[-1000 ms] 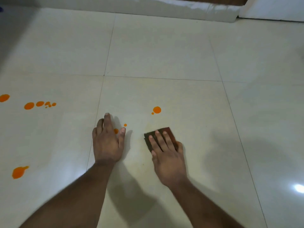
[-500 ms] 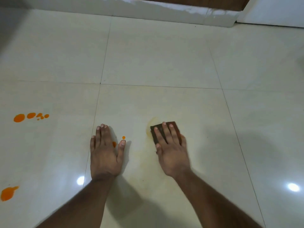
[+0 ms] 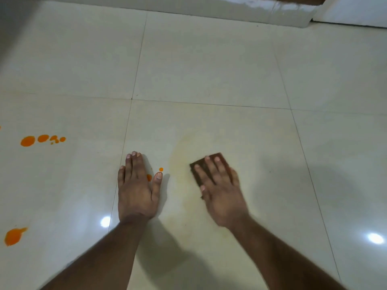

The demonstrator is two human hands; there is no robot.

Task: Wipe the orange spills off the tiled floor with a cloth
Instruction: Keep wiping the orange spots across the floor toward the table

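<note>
cloth: brown folded pad [image 3: 211, 164], flat on floor, under right hand's fingers; far edge and left corner stick out past fingertips
right hand: [image 3: 222, 193] palm down on cloth, fingers straight and spread, pressing, not curled round it; slightly blurred
left hand: [image 3: 136, 189] flat on floor, fingers straight, thumb out to the side, holds nothing; well left of cloth, straddles a grout line
floor: pale glossy tiles [image 3: 209, 59], lamp glare spots near both wrists
smear: faint yellowish haze [image 3: 178, 162] on tile between the hands, just left of cloth
small drops: one dot [image 3: 161, 169] just beyond left thumb tip; another [image 3: 149, 177] in the gap between left thumb and index, partly hidden by the hand
drop row: [image 3: 27, 141] big blob plus smaller dots, far left, well apart from both hands
big splat: [image 3: 13, 237] lower left near frame edge, left of left forearm
skirting: white strip [image 3: 230, 9] along far edge of floor
</note>
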